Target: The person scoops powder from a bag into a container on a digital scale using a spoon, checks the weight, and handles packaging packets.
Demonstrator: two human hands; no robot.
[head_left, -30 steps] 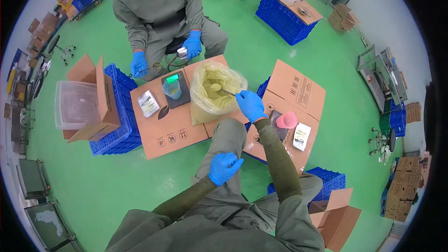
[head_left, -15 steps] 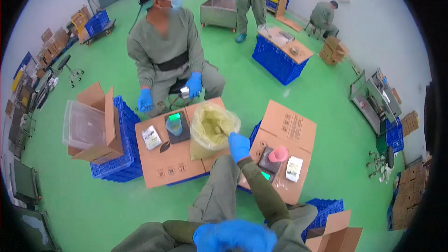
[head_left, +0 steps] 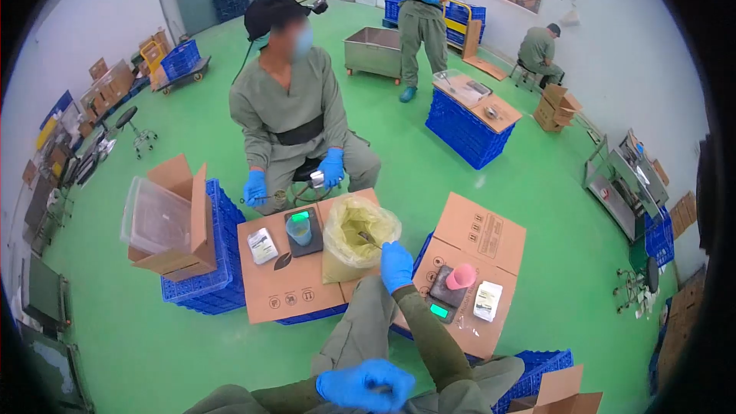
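Observation:
My right hand [head_left: 396, 267] is closed at the near right rim of a clear plastic bag [head_left: 337, 261] filled with yellow-green powder. It grips a metal spoon [head_left: 368, 238] whose visible part reaches down into the bag. Low in the view, over my lap, my left hand [head_left: 366, 385] has its fingers curled; what they hold, if anything, cannot be made out. To the right of the bag, a pink cup [head_left: 461, 277] rests on a dark scale [head_left: 443, 291] with a lit green display. Beside it lies a stack of white packets [head_left: 487, 301].
A co-worker [head_left: 295, 107] sits opposite, with gloved hands holding a spoon [head_left: 279, 197] and a small silvery item [head_left: 317, 179]. Before them are a blue cup [head_left: 299, 230] on a scale and white packets [head_left: 262, 246]. An open carton [head_left: 201, 234] stands left on blue crates [head_left: 226, 261].
The view has shifted, so the scene sits lower and further right. More of the spoon shows in the bag. My left hand has turned and is less blurred. The co-worker's spoon has come into sight.

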